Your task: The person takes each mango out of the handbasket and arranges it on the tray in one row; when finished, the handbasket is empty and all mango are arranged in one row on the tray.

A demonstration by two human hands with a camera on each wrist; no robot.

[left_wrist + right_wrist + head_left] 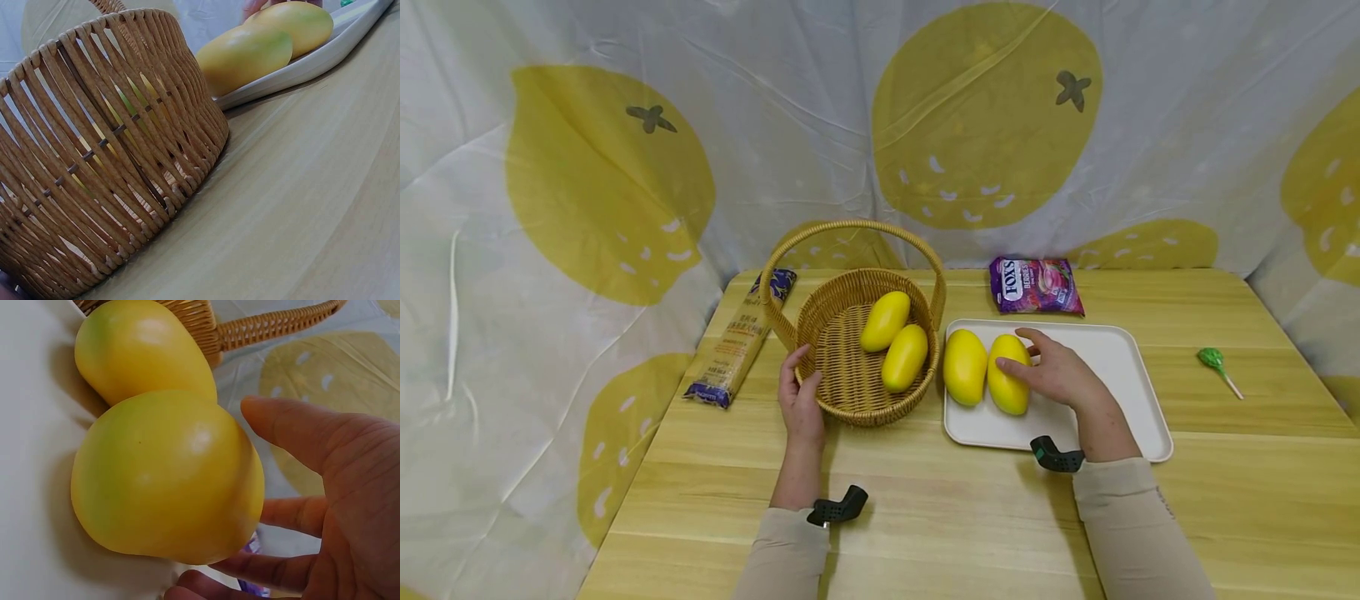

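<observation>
A round wicker basket (pixel 838 350) with a tall arched handle holds two yellow mangoes, the upper one (pixel 886 320) and the lower one (pixel 905 358), side by side in its right half. The left hand (pixel 803 410) grips the basket's near-left rim, thumb inside. Just beside the basket, a white tray (pixel 1114 350), rectangular with rounded corners and a low raised lip, bears two more mangoes at its left end: an outer mango (pixel 965 368) and an inner mango (pixel 1007 397). The right hand (pixel 1062 375) is spread around the inner mango, its grip not closed; the right wrist view shows the thumb slightly apart from the fruit. The mangoes are smooth, glossy ovals, tinged green in the wrist views. The basket wall is slim brown strands with gaps between. Everything stands on a wood-grain bench (pixel 925 517).
</observation>
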